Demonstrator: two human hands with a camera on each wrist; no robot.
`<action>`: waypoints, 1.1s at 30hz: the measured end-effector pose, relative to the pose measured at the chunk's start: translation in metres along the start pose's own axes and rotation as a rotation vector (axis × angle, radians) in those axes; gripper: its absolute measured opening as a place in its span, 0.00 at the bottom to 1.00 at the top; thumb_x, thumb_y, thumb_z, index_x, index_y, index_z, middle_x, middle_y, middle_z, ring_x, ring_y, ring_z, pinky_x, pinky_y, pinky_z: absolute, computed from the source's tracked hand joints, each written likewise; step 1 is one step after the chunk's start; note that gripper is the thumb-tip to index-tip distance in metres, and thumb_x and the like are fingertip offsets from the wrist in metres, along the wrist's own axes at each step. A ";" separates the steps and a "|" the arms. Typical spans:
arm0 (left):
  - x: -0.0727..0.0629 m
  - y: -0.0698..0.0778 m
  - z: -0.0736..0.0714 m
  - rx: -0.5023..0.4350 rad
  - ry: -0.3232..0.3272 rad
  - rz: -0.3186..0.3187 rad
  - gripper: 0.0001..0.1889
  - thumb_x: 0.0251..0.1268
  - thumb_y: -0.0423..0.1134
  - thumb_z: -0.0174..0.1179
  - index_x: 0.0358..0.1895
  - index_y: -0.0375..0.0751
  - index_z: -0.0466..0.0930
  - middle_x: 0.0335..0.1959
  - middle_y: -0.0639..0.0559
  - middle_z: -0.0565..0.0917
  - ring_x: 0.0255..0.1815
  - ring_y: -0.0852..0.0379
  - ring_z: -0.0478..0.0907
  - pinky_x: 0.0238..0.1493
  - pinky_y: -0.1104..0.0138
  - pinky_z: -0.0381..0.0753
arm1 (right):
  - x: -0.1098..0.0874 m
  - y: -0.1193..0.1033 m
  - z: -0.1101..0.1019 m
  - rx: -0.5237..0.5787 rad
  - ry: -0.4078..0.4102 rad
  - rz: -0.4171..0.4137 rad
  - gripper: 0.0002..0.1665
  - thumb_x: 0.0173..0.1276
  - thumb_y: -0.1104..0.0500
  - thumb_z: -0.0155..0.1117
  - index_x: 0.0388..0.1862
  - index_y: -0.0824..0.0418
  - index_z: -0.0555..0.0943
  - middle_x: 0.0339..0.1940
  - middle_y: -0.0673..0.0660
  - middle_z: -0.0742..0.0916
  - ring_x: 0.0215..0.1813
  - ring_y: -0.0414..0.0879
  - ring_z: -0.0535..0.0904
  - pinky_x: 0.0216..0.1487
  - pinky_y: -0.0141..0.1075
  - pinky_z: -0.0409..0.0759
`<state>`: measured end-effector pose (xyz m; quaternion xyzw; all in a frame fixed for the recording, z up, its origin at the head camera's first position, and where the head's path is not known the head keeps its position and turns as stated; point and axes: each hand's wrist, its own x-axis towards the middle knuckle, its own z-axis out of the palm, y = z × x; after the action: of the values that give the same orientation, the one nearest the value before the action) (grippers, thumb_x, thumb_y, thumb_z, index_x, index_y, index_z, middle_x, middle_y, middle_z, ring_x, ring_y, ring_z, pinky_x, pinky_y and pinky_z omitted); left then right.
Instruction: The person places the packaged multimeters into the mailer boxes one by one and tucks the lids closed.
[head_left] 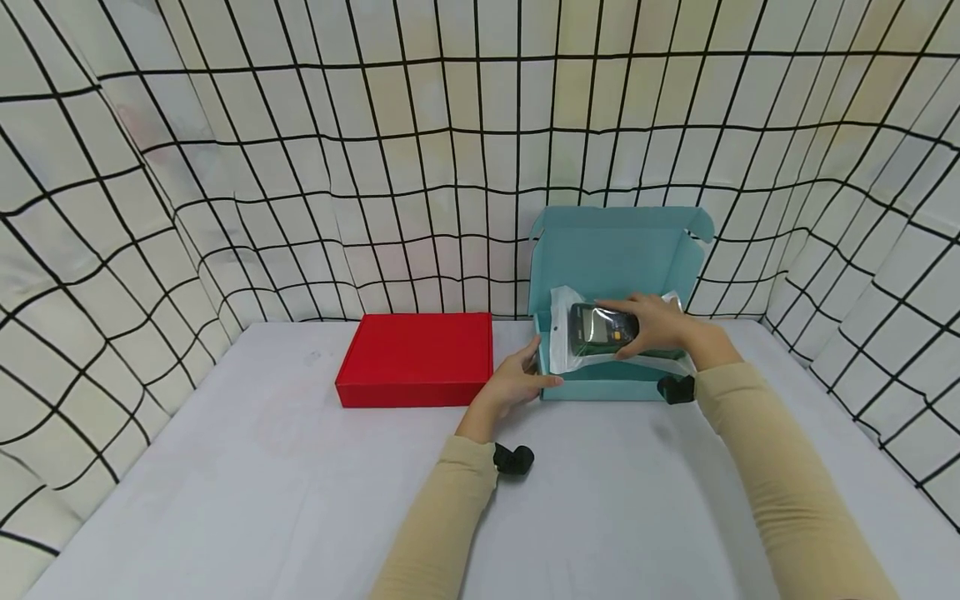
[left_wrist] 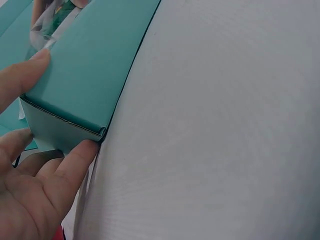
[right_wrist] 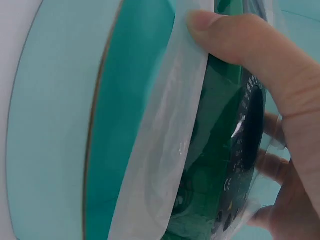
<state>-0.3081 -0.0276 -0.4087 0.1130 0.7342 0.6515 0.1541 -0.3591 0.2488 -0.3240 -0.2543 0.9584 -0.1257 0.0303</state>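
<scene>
A closed red box (head_left: 420, 358) sat on the worktop (head_left: 300, 500). My left grip (head_left: 514, 380) was spread against the near left corner of the teal box (head_left: 611, 391), lid raised. In its opening, the bagged device (head_left: 587, 329) was pinched by my right grip (head_left: 656, 323).

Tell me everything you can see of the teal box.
The teal box, apparently cardboard, sits open on the white table, right of the red box. Its lid stands raised, with side flaps. The left grip holds its left front corner; the right grip holds a bagged device at its opening, contact unclear.
</scene>
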 end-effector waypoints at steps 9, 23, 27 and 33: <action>0.000 -0.001 0.001 0.011 0.004 -0.007 0.50 0.67 0.35 0.69 0.84 0.52 0.46 0.82 0.42 0.56 0.80 0.42 0.56 0.66 0.48 0.74 | 0.002 0.001 0.005 0.001 0.005 0.006 0.55 0.56 0.50 0.82 0.80 0.54 0.65 0.70 0.73 0.71 0.64 0.68 0.68 0.61 0.70 0.67; 0.001 -0.001 0.001 -0.008 0.007 -0.004 0.49 0.67 0.35 0.69 0.84 0.51 0.47 0.82 0.41 0.56 0.78 0.42 0.58 0.66 0.49 0.74 | 0.012 -0.002 0.013 -0.031 -0.050 -0.033 0.53 0.57 0.50 0.81 0.80 0.53 0.67 0.73 0.73 0.70 0.72 0.74 0.62 0.66 0.80 0.48; 0.001 -0.001 0.002 -0.006 0.004 -0.008 0.49 0.67 0.35 0.69 0.84 0.52 0.47 0.82 0.41 0.55 0.79 0.42 0.56 0.66 0.49 0.74 | 0.013 -0.002 0.015 -0.009 -0.056 -0.033 0.53 0.57 0.50 0.81 0.79 0.54 0.67 0.72 0.72 0.71 0.71 0.73 0.64 0.66 0.80 0.45; 0.000 -0.001 0.002 -0.006 0.009 0.003 0.49 0.67 0.34 0.69 0.84 0.50 0.47 0.82 0.40 0.56 0.79 0.42 0.57 0.67 0.50 0.73 | 0.014 0.000 0.020 -0.004 -0.066 -0.034 0.52 0.59 0.52 0.80 0.80 0.54 0.66 0.73 0.72 0.70 0.72 0.74 0.63 0.66 0.81 0.43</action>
<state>-0.3073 -0.0263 -0.4095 0.1109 0.7327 0.6544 0.1502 -0.3691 0.2375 -0.3434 -0.2747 0.9527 -0.1157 0.0590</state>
